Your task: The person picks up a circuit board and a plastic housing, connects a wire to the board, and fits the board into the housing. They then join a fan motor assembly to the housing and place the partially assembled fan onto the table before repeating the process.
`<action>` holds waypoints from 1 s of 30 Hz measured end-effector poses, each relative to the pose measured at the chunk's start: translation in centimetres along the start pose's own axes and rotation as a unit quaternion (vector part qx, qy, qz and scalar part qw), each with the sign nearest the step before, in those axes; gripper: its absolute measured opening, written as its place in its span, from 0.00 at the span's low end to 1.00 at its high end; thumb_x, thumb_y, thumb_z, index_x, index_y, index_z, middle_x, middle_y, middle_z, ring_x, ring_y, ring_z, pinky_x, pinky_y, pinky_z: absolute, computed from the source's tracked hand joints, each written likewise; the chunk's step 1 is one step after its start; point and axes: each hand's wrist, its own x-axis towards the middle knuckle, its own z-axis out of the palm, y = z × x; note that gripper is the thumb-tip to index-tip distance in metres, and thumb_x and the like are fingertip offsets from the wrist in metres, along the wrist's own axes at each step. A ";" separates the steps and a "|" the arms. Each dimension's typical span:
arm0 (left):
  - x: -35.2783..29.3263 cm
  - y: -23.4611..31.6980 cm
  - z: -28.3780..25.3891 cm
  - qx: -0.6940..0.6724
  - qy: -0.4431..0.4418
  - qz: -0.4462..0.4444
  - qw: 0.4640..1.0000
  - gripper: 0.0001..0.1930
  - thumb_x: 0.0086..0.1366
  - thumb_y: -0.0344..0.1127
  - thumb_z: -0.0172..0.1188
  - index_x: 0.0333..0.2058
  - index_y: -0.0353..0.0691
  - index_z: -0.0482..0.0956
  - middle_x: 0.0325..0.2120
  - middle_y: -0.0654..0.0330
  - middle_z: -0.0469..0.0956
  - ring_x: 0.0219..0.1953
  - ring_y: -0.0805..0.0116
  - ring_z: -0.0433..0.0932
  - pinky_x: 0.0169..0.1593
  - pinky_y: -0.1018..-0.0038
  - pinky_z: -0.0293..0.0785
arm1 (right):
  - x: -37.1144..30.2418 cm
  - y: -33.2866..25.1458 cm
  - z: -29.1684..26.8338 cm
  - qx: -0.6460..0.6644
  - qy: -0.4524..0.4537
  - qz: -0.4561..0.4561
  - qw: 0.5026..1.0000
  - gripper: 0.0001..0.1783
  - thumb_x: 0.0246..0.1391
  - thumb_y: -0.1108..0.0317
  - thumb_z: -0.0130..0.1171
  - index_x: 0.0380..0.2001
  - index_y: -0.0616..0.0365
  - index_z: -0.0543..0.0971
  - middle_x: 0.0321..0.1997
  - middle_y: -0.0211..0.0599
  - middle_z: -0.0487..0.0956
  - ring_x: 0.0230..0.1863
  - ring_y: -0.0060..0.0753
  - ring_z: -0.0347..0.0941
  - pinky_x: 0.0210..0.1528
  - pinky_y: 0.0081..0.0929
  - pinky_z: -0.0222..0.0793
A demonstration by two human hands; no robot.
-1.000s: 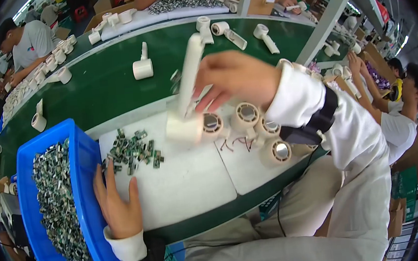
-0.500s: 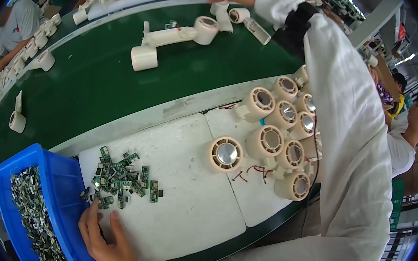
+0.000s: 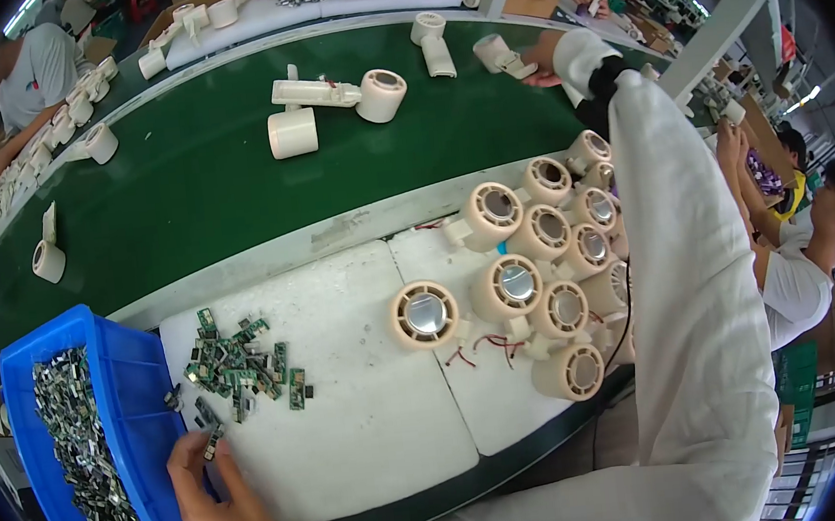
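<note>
My left hand (image 3: 222, 505) is beside the blue bin, thumb and fingers pinching a small green circuit board (image 3: 214, 443). A loose pile of similar circuit boards (image 3: 236, 363) lies on the white foam just beyond it. My right arm stretches far over the green belt, and my right hand (image 3: 545, 55) has its fingers closed at the handle end of a cream handheld-fan housing (image 3: 495, 52). Part of that grip is hidden by the sleeve and wrist. Several round cream fan heads (image 3: 560, 309) with red wires stand on the foam at the right.
A blue bin (image 3: 141, 418) full of circuit boards stands at the left. Across the green conveyor belt (image 3: 191, 202) lie more fan housings (image 3: 293, 134). Co-workers sit along the far side and at the right. A black cable runs past the fan heads.
My left hand has closed on a circuit board near the pile. My right hand has moved right and down to the fan housing on the belt. The view has shifted slightly.
</note>
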 end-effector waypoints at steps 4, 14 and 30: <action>-0.5 0.4 -0.9 0.051 -0.050 0.057 0.996 0.12 0.65 0.20 0.58 0.47 0.30 0.76 0.40 0.47 0.80 0.42 0.56 0.80 0.49 0.67 0.75 | -6.3 1.0 -4.5 0.292 -0.075 -0.017 0.953 0.15 0.63 0.68 0.53 0.48 0.68 0.78 0.40 0.38 0.85 0.30 0.18 0.81 0.29 0.13 0.78; -3.5 2.7 -0.9 -0.043 -0.081 0.061 0.994 0.10 0.63 0.19 0.57 0.43 0.31 0.79 0.39 0.48 0.81 0.42 0.52 0.81 0.49 0.67 0.75 | -35.9 -3.6 6.8 0.251 -0.227 -0.198 0.920 0.12 0.64 0.67 0.53 0.39 0.69 0.75 0.25 0.36 0.79 0.19 0.24 0.79 0.20 0.15 0.75; -4.6 0.8 -3.2 -0.021 -0.128 0.098 0.987 0.12 0.59 0.18 0.61 0.43 0.33 0.79 0.35 0.54 0.79 0.36 0.62 0.79 0.44 0.74 0.75 | -38.5 -1.0 22.8 0.000 -0.325 -0.214 0.921 0.11 0.62 0.66 0.59 0.35 0.64 0.75 0.22 0.37 0.80 0.25 0.34 0.82 0.29 0.27 0.78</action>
